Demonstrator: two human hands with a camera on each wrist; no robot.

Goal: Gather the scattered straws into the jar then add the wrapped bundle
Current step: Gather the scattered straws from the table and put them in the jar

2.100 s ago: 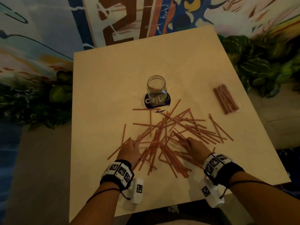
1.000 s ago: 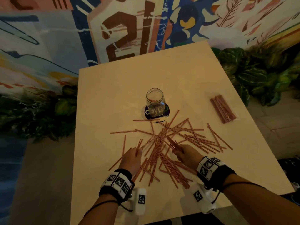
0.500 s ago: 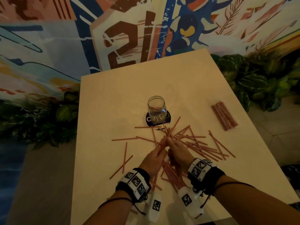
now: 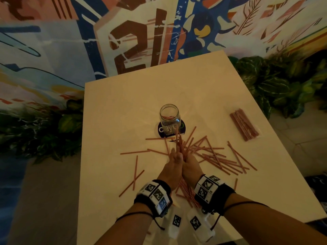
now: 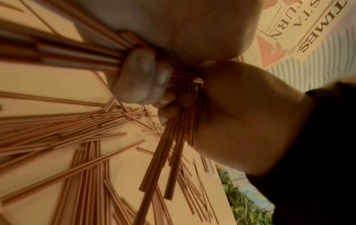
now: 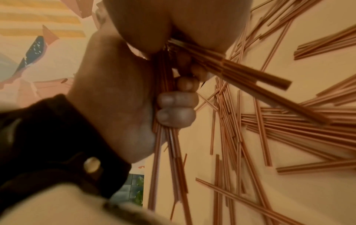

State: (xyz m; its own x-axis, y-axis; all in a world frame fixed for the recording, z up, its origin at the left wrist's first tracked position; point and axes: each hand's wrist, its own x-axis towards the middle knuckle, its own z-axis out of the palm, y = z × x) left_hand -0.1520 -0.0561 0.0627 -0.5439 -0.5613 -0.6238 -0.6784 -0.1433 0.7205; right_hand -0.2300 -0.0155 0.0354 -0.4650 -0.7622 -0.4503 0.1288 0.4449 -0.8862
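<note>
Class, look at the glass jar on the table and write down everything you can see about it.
The jar is clear glass with a wide open mouth and no lid. It stands upright on a dark round coaster with pale lettering, near the middle of the pale table. It looks empty; the reddish streaks in it may only be straws seen through the glass. The tips of the straws gripped by both hands reach toward its near side; contact cannot be told.
</note>
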